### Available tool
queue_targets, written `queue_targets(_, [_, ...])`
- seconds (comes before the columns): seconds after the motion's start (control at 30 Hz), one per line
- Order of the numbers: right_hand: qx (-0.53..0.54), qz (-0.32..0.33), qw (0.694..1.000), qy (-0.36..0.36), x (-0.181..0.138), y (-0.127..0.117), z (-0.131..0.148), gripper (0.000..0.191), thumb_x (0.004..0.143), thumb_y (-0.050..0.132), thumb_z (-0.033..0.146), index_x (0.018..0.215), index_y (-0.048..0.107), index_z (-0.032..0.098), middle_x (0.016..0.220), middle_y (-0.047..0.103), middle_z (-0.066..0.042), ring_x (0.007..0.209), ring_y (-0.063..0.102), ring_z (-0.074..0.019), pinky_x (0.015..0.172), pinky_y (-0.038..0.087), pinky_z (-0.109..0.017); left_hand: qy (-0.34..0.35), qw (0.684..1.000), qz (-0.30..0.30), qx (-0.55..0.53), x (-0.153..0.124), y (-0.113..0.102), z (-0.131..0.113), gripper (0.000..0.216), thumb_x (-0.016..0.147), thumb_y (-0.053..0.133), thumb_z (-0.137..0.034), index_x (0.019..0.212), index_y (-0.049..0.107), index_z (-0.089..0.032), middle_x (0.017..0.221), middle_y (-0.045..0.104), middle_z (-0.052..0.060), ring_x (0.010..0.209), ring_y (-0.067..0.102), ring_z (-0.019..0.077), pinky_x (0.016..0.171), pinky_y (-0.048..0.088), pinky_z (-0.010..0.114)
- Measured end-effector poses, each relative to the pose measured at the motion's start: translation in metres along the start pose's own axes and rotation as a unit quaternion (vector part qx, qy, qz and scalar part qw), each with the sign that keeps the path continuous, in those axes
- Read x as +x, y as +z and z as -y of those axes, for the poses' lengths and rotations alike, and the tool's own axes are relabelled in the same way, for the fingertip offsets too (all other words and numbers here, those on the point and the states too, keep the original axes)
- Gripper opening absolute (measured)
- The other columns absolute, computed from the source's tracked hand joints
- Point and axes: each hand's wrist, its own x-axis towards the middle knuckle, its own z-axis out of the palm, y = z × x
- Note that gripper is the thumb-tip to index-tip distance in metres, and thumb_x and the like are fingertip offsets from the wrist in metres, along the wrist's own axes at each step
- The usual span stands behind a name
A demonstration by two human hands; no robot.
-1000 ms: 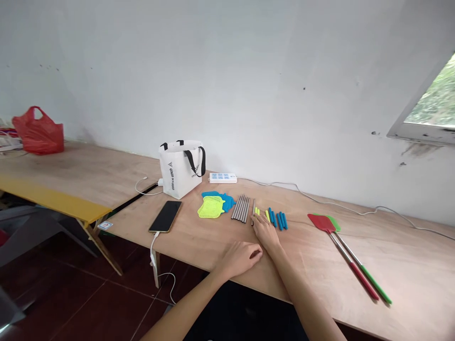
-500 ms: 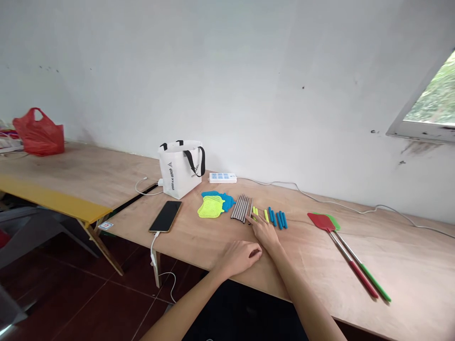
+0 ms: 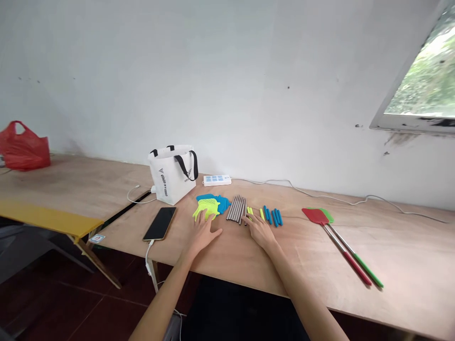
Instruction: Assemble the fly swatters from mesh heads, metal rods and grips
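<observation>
My left hand (image 3: pixel 203 231) lies stretched out on the wooden table (image 3: pixel 391 265), its fingertips touching the yellow mesh swatter head (image 3: pixel 207 207), which overlaps a blue swatter head (image 3: pixel 220 201). My right hand (image 3: pixel 259 230) rests flat with fingers apart, fingertips at the near ends of the grey metal rods (image 3: pixel 238 208) and the yellow-green grips (image 3: pixel 250 210). Several blue grips (image 3: pixel 273 216) lie just right of them. Neither hand holds anything.
A black phone (image 3: pixel 159 223) on a white cable lies left of my hands. Behind stand a white tote bag (image 3: pixel 173 173) and a power strip (image 3: pixel 217 180). Two assembled swatters, red (image 3: pixel 330 232) and green (image 3: pixel 359 263), lie at right. A red plastic bag (image 3: pixel 23 149) sits far left.
My left hand has moved forward and left from a loose curl near the table edge to lie open on the yellow mesh head. The view has shifted right.
</observation>
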Motion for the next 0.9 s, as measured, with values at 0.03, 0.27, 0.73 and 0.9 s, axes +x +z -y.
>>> queue_targets(0.03, [0.002, 0.000, 1.000, -0.001, 0.000, -0.001, 0.000, 0.060, 0.093, 0.040, 0.005, 0.145, 0.052, 0.032, 0.147, 0.056, -0.004, 0.133, 0.052, -0.0222, 0.110, 0.043, -0.036, -0.012, 1.000, 0.012, 0.006, 0.006, 0.000, 0.006, 0.073, 0.085, 0.063, -0.060, 0.145, 0.045, -0.022, 0.163, 0.026, 0.016, 0.152, 0.017, 0.0401, 0.120, 0.018, 0.056])
queue_targets(0.27, [0.016, 0.002, 1.000, -0.010, -0.002, 0.001, -0.001, 0.062, 0.091, 0.038, 0.003, 0.145, 0.053, 0.029, 0.147, 0.055, -0.006, 0.134, 0.050, -0.0230, 0.111, 0.041, -0.038, -0.018, 0.989, 0.148, 0.021, 0.026, -0.007, 0.022, 0.091, 0.089, 0.038, -0.077, 0.161, 0.019, -0.025, 0.169, 0.008, 0.014, 0.154, 0.008, 0.0421, 0.118, 0.011, 0.061])
queue_targets(0.73, [0.043, -0.012, 0.999, -0.015, -0.003, 0.004, 0.000, 0.064, 0.089, 0.038, 0.002, 0.144, 0.053, 0.032, 0.144, 0.056, -0.005, 0.134, 0.049, -0.0236, 0.111, 0.040, -0.041, -0.029, 0.990, 0.116, 0.075, -0.076, -0.018, -0.018, 0.070, 0.097, 0.038, -0.063, 0.154, 0.039, -0.023, 0.164, 0.030, 0.015, 0.150, 0.025, 0.0403, 0.118, 0.022, 0.057])
queue_targets(0.9, [0.044, -0.017, 0.999, -0.011, -0.003, 0.000, 0.003, 0.061, 0.089, 0.040, 0.003, 0.142, 0.055, 0.030, 0.144, 0.057, -0.006, 0.133, 0.050, -0.0233, 0.110, 0.041, -0.039, -0.043, 0.984, 0.161, 0.056, -0.068, -0.035, -0.024, 0.082, 0.084, 0.056, -0.069, 0.152, 0.044, -0.025, 0.165, 0.027, 0.013, 0.151, 0.017, 0.0433, 0.119, 0.018, 0.059])
